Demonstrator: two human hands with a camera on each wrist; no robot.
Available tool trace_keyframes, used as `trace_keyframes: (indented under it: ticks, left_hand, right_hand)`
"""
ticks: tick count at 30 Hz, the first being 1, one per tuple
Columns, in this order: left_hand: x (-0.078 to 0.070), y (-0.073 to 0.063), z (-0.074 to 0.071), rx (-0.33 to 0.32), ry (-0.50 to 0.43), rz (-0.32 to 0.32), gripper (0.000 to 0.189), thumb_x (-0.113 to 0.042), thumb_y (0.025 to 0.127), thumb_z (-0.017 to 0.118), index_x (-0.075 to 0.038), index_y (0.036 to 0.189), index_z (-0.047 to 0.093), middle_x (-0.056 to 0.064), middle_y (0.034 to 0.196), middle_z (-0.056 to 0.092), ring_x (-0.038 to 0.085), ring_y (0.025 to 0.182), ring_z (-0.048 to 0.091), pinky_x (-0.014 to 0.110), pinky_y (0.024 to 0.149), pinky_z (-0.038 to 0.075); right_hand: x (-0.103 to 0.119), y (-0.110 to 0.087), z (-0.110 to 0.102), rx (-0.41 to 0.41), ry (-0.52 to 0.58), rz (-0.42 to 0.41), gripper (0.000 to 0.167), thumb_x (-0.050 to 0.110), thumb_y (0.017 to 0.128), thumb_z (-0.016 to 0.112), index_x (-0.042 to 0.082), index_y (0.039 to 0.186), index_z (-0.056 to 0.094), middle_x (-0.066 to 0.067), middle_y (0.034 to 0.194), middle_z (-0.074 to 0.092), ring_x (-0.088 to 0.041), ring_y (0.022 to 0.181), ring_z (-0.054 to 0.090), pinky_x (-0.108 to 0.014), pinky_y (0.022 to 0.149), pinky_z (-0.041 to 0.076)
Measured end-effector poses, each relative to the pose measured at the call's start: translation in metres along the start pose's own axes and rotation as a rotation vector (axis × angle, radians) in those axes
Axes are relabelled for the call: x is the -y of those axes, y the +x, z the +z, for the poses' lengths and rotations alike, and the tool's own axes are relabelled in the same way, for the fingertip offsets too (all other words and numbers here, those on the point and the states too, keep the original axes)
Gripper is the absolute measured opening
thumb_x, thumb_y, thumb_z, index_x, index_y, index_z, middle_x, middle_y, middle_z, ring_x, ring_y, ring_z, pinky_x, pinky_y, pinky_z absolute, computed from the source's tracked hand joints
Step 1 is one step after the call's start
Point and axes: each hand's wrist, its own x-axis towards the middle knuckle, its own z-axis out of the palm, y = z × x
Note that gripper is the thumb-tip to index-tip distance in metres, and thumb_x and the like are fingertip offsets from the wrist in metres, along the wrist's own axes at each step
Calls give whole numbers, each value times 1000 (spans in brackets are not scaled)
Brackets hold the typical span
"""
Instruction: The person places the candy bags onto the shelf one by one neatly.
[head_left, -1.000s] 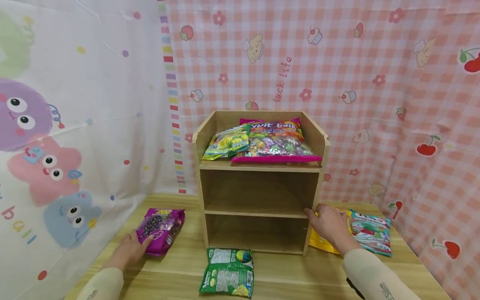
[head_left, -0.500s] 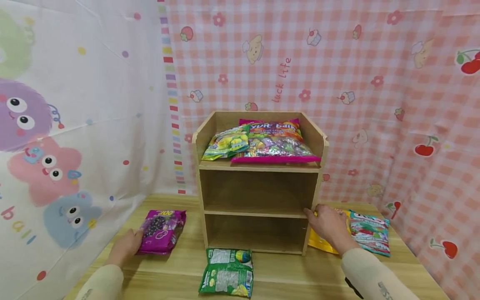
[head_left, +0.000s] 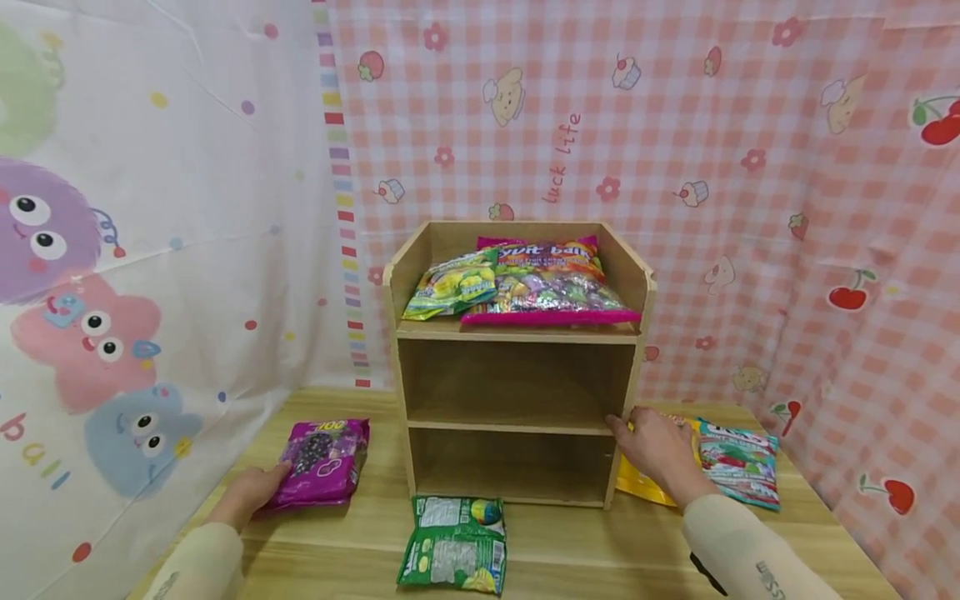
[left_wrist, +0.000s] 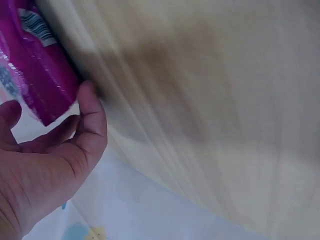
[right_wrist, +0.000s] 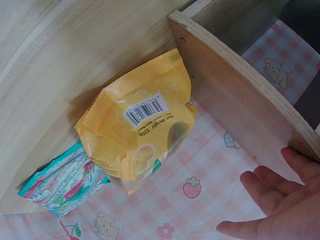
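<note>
In the head view my left hand [head_left: 252, 492] holds the left edge of a purple candy bag [head_left: 321, 467], printed with dark grapes, on the table at left. The left wrist view shows the thumb on one side of the bag's end [left_wrist: 50, 95] and curled fingers on the other. My right hand [head_left: 660, 450] rests against the right side of a small wooden shelf [head_left: 517, 429], at the middle board's height. Its fingers [right_wrist: 265, 187] are spread beside the side panel [right_wrist: 235, 90] in the right wrist view; the thumb is hidden there.
A green bag [head_left: 453, 546] lies before the shelf. A yellow bag [right_wrist: 142, 120] and a teal bag [head_left: 738, 467] lie to its right. On the top shelf sit a yellow-green bag [head_left: 453, 287] and a large pink-edged candy bag [head_left: 555, 287]. Patterned cloths hang behind.
The purple bag has turned and its near left corner has shifted left towards my left hand, whose hold moved from its front to its left edge. The right hand stays put.
</note>
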Motion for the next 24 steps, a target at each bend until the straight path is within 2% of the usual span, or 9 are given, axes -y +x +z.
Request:
trace_keyframes:
  ticks: [3,5,8,10,11,17,20,24]
  left_hand:
    - [-2,1,-1,29,-19,-20,80,-43,102,36,32,126,33,48,129,38,53,114,47,57,104,36]
    - [-3,2,-2,53,-79,-28,81,-44,101,40,33,127,31,45,121,45,44,105,53,50,99,43]
    - [-3,3,-2,88,-230,-67,77,-41,100,48,30,128,32,30,98,56,27,84,59,35,81,50]
    - [-3,3,-2,108,-325,-96,75,-37,98,54,28,127,31,15,87,56,17,73,55,26,70,47]
    - [-3,2,-1,115,-356,-107,74,-36,97,57,27,127,30,12,86,55,15,72,54,25,69,46]
    - [-7,2,2,113,-479,-117,73,-28,97,60,27,130,24,11,90,56,15,75,57,30,76,51]
    - [-10,3,3,105,-546,-113,64,-22,99,57,27,127,27,8,83,57,12,69,59,30,75,54]
    - [-12,4,2,114,-590,-99,46,-17,101,53,22,117,35,4,75,59,11,64,60,30,71,57]
  right_hand:
    - [0,0,1,5,4,4,43,42,101,49,2,89,61,-7,81,63,-44,98,61,-77,98,15]
    - [0,1,1,7,7,1,43,42,101,49,2,89,61,-7,81,63,-44,97,61,-77,97,15]
    - [0,1,1,2,8,-4,42,41,101,50,3,88,60,-6,79,62,-44,96,61,-77,98,15]
    - [1,1,1,-2,6,-7,42,41,101,50,3,87,60,-6,78,60,-43,95,61,-77,97,15]
    - [1,1,1,-4,6,-7,41,40,101,50,3,86,60,-5,76,60,-42,94,61,-77,97,16]
    - [2,0,1,-21,6,-3,40,39,100,51,5,81,57,-5,70,55,-39,90,62,-76,98,16]
    - [1,0,1,-24,6,-1,40,39,100,50,6,80,56,-5,70,54,-38,88,61,-76,98,16]
    - [1,-2,1,-21,4,3,40,40,100,50,6,80,56,-5,70,53,-37,86,61,-75,98,17]
